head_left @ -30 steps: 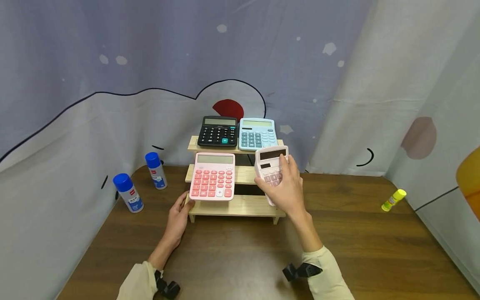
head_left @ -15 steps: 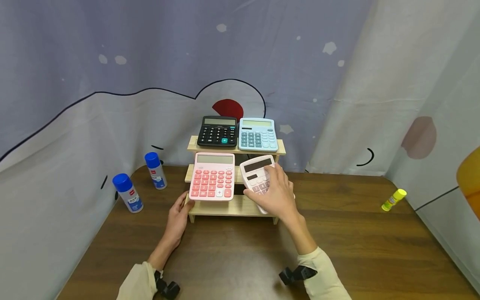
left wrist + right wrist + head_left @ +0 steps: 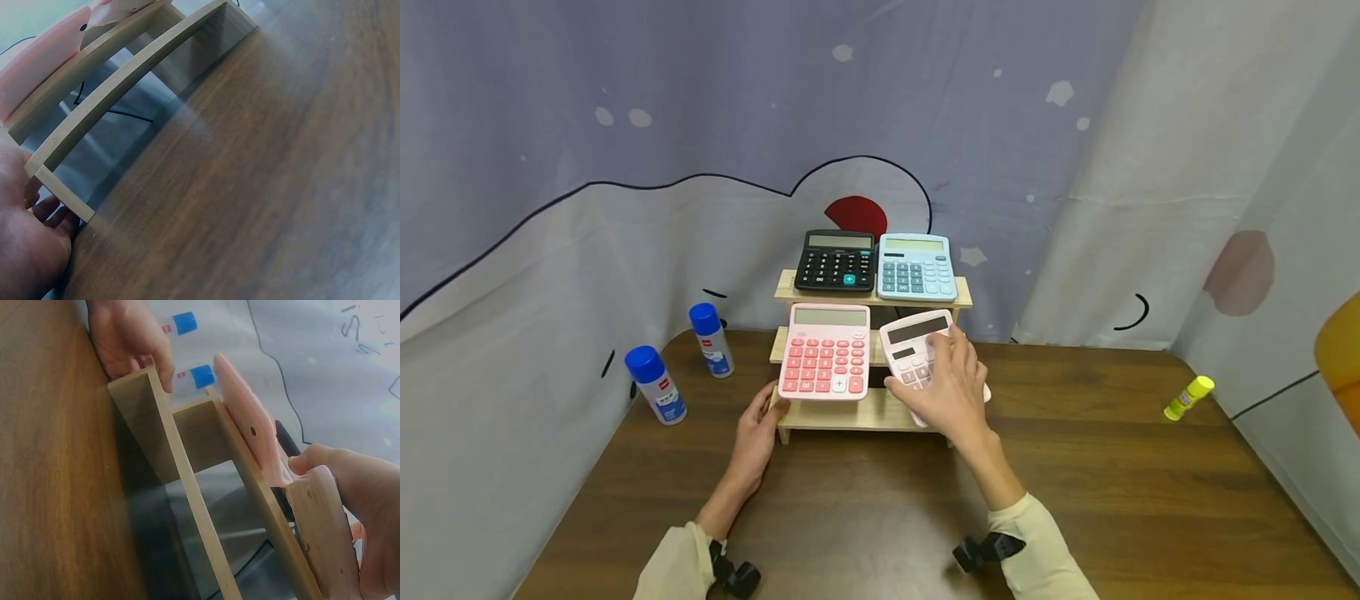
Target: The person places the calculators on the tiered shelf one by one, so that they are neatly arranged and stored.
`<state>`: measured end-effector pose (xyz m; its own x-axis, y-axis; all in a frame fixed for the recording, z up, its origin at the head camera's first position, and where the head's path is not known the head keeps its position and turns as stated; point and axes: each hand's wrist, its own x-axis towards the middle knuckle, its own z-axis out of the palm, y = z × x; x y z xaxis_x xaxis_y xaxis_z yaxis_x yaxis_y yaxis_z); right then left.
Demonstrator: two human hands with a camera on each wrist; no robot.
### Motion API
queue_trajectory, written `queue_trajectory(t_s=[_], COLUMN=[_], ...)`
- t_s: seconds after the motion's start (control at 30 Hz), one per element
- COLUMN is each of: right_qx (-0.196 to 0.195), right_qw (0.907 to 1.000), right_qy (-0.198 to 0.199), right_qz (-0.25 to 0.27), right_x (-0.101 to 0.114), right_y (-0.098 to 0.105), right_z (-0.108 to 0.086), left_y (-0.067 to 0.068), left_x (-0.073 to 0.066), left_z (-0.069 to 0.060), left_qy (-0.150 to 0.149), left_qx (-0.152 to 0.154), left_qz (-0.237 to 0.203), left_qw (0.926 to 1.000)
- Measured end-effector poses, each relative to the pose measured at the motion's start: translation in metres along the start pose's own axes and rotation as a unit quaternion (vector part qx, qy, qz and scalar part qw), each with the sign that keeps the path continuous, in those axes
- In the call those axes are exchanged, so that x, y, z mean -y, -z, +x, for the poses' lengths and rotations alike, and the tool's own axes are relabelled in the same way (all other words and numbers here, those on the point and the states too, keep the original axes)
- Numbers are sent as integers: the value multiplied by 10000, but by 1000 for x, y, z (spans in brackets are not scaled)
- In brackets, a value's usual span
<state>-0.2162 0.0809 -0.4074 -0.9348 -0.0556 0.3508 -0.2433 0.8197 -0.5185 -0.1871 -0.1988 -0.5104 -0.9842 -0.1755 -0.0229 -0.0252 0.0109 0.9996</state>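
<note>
My right hand [image 3: 953, 392] grips a pale pink calculator [image 3: 917, 331] over the right side of a three-step wooden rack [image 3: 850, 417]. That calculator is turned slightly, its top leaning left, and the hand covers much of its keypad. In the right wrist view its underside edge [image 3: 319, 531] lies close to the middle step; whether it touches is unclear. A larger pink calculator [image 3: 824, 354] leans on the middle step at the left. My left hand [image 3: 754, 442] holds the left end of the bottom step, thumb on top and fingers curled round the side.
A black calculator [image 3: 836, 262] and a light blue calculator [image 3: 915, 268] stand side by side on the top step. Two blue-capped spray cans [image 3: 657, 386] are at the left of the wooden table [image 3: 865, 517]. A yellow glue stick [image 3: 1187, 398] stands far right.
My right hand has brought the pale pink calculator left and down, nearer the larger pink one, and its top has swung to the left. The left hand stays on the rack.
</note>
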Motion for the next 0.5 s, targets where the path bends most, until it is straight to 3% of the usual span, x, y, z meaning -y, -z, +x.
queue_trajectory(t_s=[0.13, 0.27, 0.5], right_qx=[-116, 9, 1001], right_qw=[9999, 9999, 9932], right_qy=[35, 19, 233], right_qz=[-38, -161, -540], right_x=[-1, -1, 0], right_y=[-2, -2, 13], right_z=[0, -1, -3], left_y=[-2, -2, 0], left_x=[-1, 0, 1], left_z=[1, 2, 0], left_qy=[-24, -27, 22], left_qx=[-7, -39, -26], left_qz=[1, 10, 29], left_qw=[10000, 10000, 10000])
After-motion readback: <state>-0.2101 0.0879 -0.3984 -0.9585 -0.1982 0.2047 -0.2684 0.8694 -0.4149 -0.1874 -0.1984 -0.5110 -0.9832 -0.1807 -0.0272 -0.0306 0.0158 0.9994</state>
